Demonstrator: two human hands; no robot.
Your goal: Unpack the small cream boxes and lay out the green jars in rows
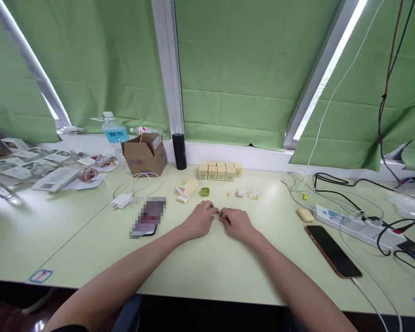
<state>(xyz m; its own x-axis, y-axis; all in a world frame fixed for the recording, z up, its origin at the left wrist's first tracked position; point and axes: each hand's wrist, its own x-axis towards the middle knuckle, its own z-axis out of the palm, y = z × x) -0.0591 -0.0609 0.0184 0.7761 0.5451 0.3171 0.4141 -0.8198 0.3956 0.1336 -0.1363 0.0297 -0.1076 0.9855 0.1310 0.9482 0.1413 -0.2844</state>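
My left hand [199, 220] and my right hand [238, 223] rest on the table with fingers curled and fingertips almost meeting. Whatever they pinch, if anything, is too small to make out. Just beyond them lies a loose row: a small green square tray [204, 192], a tiny yellowish piece [228, 194], a pale pink rounded lump [240, 193] and a clear shallow dish [254, 194] with something yellow in it. An opened cream carton [187, 190] lies left of the green tray. Behind stand several small cream boxes [221, 172] with green labels, side by side.
On the left are a blurred phone [148, 216], a white charger [121, 200], a cardboard box [143, 154] and a black cylinder [179, 151]. To the right lie a black-screened phone [333, 251], a beige oval case [305, 215], and a power strip [358, 228] among cables.
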